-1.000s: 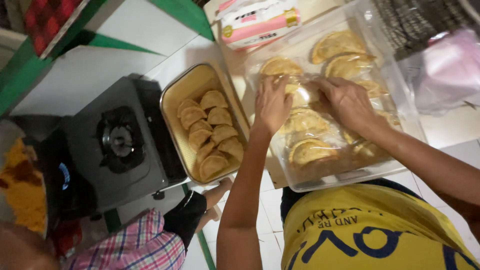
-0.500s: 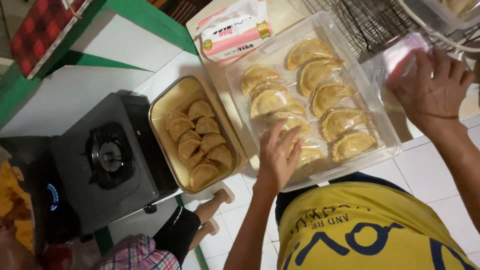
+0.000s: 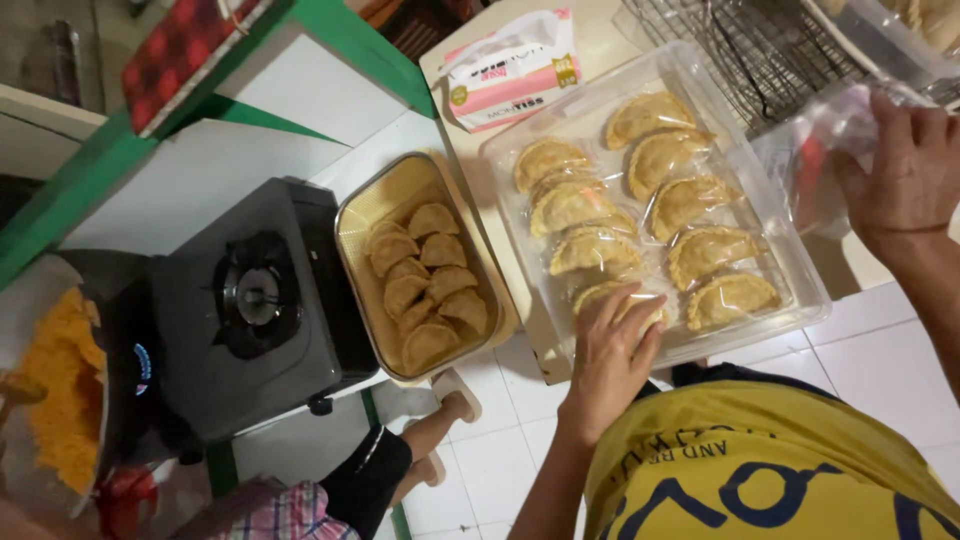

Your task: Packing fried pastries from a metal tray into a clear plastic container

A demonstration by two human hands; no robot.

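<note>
Golden pastry [image 3: 608, 298] under left hand [image 3: 608, 350]; right hand [image 3: 910, 175] grips plastic bag [image 3: 820, 150].

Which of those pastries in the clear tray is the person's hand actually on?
The left hand rests on the pastry at the clear tray's near left corner; the other pastries lie untouched.

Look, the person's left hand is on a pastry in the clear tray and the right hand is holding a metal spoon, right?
Not quite. In the head view the right hand grips a clear plastic bag, not a metal spoon. The rest is right: the left hand rests on a pastry in the clear tray.
</note>
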